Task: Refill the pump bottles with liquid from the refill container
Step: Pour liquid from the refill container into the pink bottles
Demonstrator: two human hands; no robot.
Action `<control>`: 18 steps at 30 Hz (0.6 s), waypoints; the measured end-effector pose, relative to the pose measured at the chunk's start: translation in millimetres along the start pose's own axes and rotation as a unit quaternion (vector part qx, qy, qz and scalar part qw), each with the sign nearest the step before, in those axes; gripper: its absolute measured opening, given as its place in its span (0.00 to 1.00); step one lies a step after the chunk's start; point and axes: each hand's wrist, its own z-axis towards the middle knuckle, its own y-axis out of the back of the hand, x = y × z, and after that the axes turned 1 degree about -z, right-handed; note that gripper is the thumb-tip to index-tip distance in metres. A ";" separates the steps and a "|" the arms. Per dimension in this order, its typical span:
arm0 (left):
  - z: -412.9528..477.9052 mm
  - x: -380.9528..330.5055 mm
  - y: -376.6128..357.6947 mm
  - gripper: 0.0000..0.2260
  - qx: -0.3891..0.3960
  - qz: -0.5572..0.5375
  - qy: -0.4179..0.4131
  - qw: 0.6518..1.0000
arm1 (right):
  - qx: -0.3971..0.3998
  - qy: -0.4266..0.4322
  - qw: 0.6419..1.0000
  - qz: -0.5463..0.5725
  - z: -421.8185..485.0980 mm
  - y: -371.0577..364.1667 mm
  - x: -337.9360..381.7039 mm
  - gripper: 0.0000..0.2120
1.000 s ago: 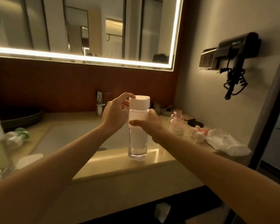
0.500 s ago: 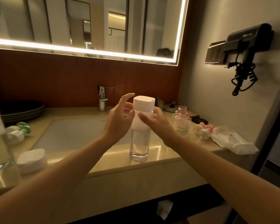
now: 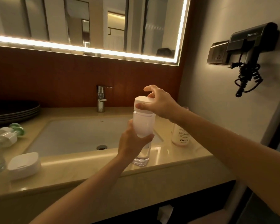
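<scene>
Since half a second ago, we note the left hand (image 3: 132, 143) has dropped to clamp the clear bottle (image 3: 143, 136), which stands on the counter (image 3: 87, 168) just right of the sink (image 3: 71, 135); the right hand (image 3: 158, 102) now pinches its white cap (image 3: 141, 102). We judge uncapping imminent. Clear liquid fills the base. Right of the sink, a labelled bottle (image 3: 181, 136) stands partly hidden.
</scene>
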 end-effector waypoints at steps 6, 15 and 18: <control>-2.8 4.2 -0.9 0.33 -0.014 0.009 -0.009 1.000 | 0.082 -0.009 0.996 0.030 4.7 8.5 -0.9 0.33; -4.1 2.7 -0.8 0.33 -0.016 0.011 -0.009 1.000 | 0.011 -0.003 0.986 -0.164 5.8 -2.2 0.7 0.36; -4.5 2.6 -1.2 0.33 -0.016 0.017 -0.008 1.000 | 0.042 -0.017 0.997 -0.055 4.9 1.3 -0.8 0.31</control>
